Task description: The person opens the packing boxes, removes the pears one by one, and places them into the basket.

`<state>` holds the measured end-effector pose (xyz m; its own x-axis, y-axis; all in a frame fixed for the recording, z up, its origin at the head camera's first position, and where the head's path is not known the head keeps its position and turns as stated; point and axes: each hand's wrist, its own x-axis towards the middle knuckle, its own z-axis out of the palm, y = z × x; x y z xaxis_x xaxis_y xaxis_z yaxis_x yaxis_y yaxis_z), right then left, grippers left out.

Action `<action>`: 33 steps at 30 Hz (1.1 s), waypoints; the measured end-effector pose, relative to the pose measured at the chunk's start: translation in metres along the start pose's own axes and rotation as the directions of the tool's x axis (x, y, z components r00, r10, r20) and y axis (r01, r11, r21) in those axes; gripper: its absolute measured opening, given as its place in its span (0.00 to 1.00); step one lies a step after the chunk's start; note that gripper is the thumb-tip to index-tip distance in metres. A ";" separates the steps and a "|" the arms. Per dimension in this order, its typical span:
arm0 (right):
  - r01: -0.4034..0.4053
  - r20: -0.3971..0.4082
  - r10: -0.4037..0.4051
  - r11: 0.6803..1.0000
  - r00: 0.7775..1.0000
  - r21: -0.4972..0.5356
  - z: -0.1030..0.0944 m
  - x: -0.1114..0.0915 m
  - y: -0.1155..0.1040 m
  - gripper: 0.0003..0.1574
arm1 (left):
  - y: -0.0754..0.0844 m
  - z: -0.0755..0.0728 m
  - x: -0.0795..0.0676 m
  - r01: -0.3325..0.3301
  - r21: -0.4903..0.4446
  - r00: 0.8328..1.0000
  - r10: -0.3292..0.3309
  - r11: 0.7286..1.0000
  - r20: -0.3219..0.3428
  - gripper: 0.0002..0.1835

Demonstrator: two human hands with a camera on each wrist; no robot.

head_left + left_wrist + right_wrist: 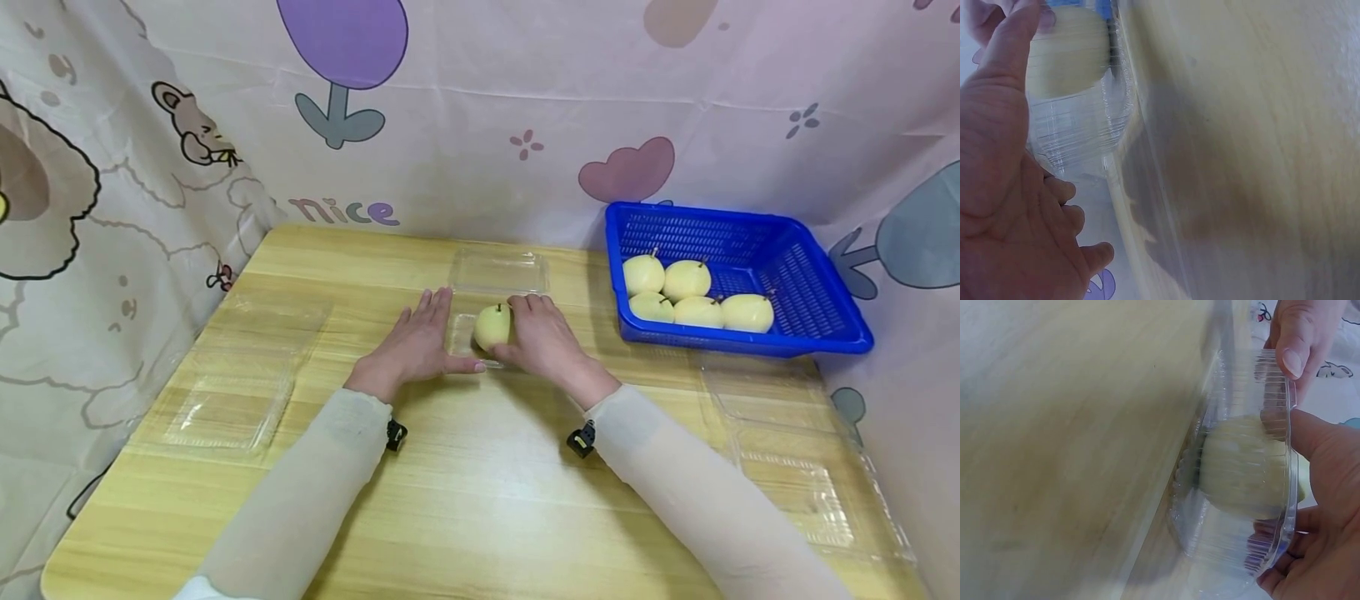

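Observation:
A pale yellow pear (pixel 491 327) with a dark stem sits in the base of a clear plastic box (pixel 461 335) at the table's middle. My right hand (pixel 547 340) holds the pear from its right side, thumb at the near side and fingers at the far side. Along the box's left side lies my left hand (pixel 416 343), its fingers straight and its thumb by the near rim. The open lid (pixel 498 272) lies behind the base. Through the ribbed wall (pixel 1235 531) in the right wrist view, the pear shows blurred.
At the back right a blue basket (pixel 825 333) contains several pears (pixel 686 280). One open clear box (pixel 225 400) lies at the table's left, another (pixel 802 483) at the right edge. A printed curtain (pixel 480 133) hangs behind the wooden table (pixel 480 500).

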<state>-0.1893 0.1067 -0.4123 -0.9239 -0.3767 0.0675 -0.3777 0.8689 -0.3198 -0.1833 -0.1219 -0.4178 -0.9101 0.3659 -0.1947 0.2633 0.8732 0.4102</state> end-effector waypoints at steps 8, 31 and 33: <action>-0.026 0.000 0.026 1.000 1.000 -0.011 0.000 0.001 -0.002 0.51 | 0.004 -0.001 -0.001 -0.007 0.003 1.000 0.007 1.000 0.003 0.77; -0.074 -0.033 0.074 0.997 0.997 -0.018 0.005 0.007 -0.006 0.48 | 0.005 -0.001 0.000 -0.002 0.000 1.000 0.002 1.000 0.011 0.76; -0.071 -0.041 0.071 0.997 0.997 0.002 0.001 0.006 -0.006 0.47 | 0.005 -0.001 0.000 0.000 -0.005 1.000 0.000 1.000 0.013 0.76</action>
<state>-0.1928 0.0988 -0.4113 -0.9501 -0.3007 0.0835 -0.3112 0.8927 -0.3260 -0.1818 -0.1177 -0.4147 -0.9058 0.3698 -0.2068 0.2613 0.8718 0.4144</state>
